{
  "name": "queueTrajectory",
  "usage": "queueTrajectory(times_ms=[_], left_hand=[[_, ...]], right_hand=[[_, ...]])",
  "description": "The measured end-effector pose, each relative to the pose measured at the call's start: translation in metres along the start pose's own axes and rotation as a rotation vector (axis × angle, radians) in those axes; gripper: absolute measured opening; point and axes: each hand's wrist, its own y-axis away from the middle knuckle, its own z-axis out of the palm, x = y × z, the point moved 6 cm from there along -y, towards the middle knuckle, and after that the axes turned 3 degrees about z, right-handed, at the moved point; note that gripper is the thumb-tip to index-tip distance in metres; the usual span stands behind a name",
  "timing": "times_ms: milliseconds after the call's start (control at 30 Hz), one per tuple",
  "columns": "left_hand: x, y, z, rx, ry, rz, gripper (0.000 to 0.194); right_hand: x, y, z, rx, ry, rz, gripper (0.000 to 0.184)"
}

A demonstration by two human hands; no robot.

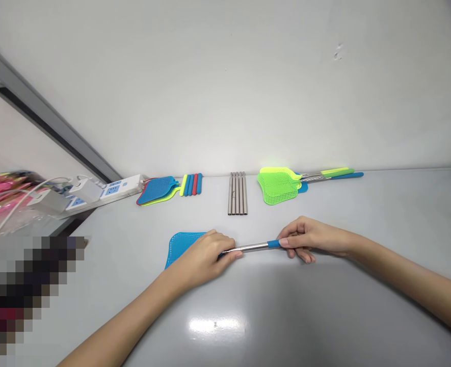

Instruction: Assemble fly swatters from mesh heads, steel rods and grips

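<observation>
A blue fly swatter [183, 245] lies crosswise low over the table, its mesh head to the left and partly behind my left hand. My left hand [208, 255] is closed round the neck where the head meets the steel rod [254, 247]. At the rod's right end sits a blue handle sleeve [273, 244]. My right hand [305, 238] pinches that sleeve between thumb and fingers, the other fingers loosely curled. The sleeve's far end is hidden in the hand.
Along the wall lie blue, yellow and red swatter heads [160, 188], several coloured handle sleeves [191, 184], a row of steel rods [238, 193] and a stack of swatters with handles [281, 187]. A power strip [120, 187] with plugged-in adapters stands left.
</observation>
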Motion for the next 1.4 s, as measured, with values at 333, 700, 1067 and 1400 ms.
queueTrajectory(times_ms=[333, 700, 1067, 1400], left_hand=[[0.008, 0.004, 0.004, 0.034, -0.062, 0.007, 0.031], [0.014, 0.006, 0.007, 0.013, -0.088, 0.017, 0.03], [0.012, 0.003, 0.001, 0.012, 0.011, 0.008, 0.031], [0.011, 0.003, -0.002, -0.002, 0.047, 0.0, 0.025]], right_hand=[[0.002, 0.0, 0.008, -0.061, -0.076, 0.013, 0.029], [0.006, -0.003, 0.017, -0.039, -0.243, 0.068, 0.025], [0.004, -0.001, 0.017, -0.074, -0.197, 0.062, 0.028], [0.006, -0.004, 0.015, -0.124, -0.209, 0.035, 0.026]])
